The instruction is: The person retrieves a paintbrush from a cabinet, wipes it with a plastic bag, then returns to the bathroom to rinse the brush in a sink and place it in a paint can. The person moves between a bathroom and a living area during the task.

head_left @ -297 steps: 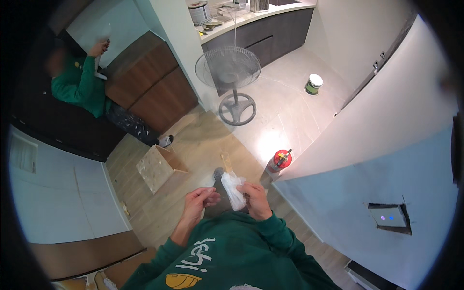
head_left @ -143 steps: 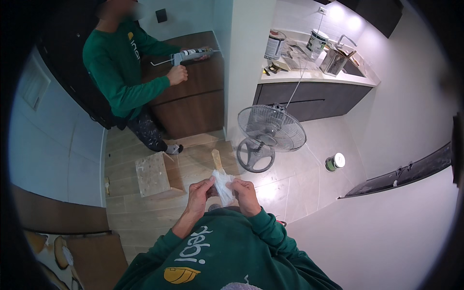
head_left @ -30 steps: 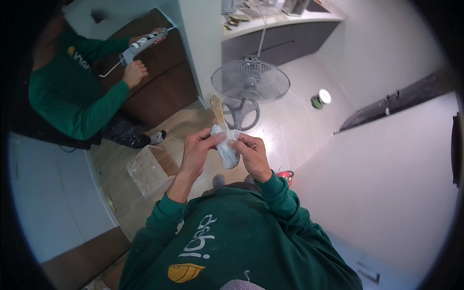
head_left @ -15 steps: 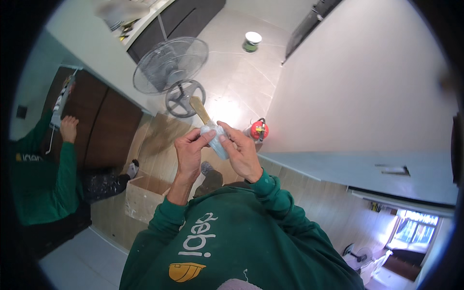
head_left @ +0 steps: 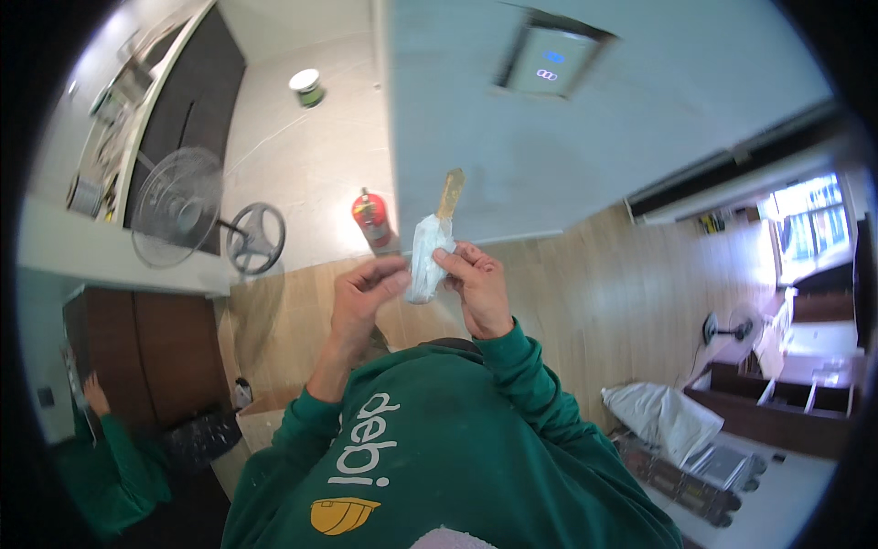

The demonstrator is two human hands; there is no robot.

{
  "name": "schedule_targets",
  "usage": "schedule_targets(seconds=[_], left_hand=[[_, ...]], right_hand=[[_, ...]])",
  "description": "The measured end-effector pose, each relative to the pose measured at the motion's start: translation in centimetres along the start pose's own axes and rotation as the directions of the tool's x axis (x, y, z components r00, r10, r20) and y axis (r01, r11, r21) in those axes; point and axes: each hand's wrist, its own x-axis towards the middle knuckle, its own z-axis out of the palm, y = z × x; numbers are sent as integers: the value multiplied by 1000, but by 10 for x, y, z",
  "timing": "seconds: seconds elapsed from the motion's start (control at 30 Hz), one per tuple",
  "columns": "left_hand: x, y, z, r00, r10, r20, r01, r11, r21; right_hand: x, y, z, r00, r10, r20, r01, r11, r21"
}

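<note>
A flat yellowish-brown stick (head_left: 450, 194) points up and away from me, its near part bundled in pale, crinkled plastic wrap (head_left: 424, 261). Whatever the wrap covers is hidden. My right hand (head_left: 477, 284) pinches the bundle from the right, thumb on top. At the bundle's left edge is my left hand (head_left: 358, 297), its fingers slightly smeared by motion; whether they touch the wrap is unclear.
A red fire extinguisher (head_left: 370, 218) stands by the wall's end, a pedestal fan (head_left: 187, 210) to its left. Farther off is a white-and-green bucket (head_left: 307, 87). A co-worker in a green sleeve (head_left: 128, 467) is at lower left; at right lie a pale sheet (head_left: 663, 416) and shelving (head_left: 768, 393).
My view has swung to the right, past the wall's end. My left hand has come away from the front of the wrap to its left side, while my right hand keeps its hold.
</note>
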Motion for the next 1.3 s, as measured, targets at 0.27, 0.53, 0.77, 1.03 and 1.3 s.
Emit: schedule_targets(seconds=[0.27,0.53,0.77,1.03,1.3], left_hand=[[-12,-74,221,930,-191,313,143,975,169],[21,-124,365,750,-406,523,148,872,466],[83,-174,488,540,-530,654,234,841,488],[153,-185,648,446,-531,720,-33,795,606],[185,-211,774,-47,-761,647,668,457,587]], right_hand=[[-99,-51,-184,893,-161,-420,248,955,161],[-132,-83,-312,703,-162,-693,421,879,222],[-122,-133,-418,581,-187,-792,487,859,155],[-116,-218,-525,51,-511,-858,409,795,-448],[-102,-280,-631,90,-873,-479,111,487,-866]])
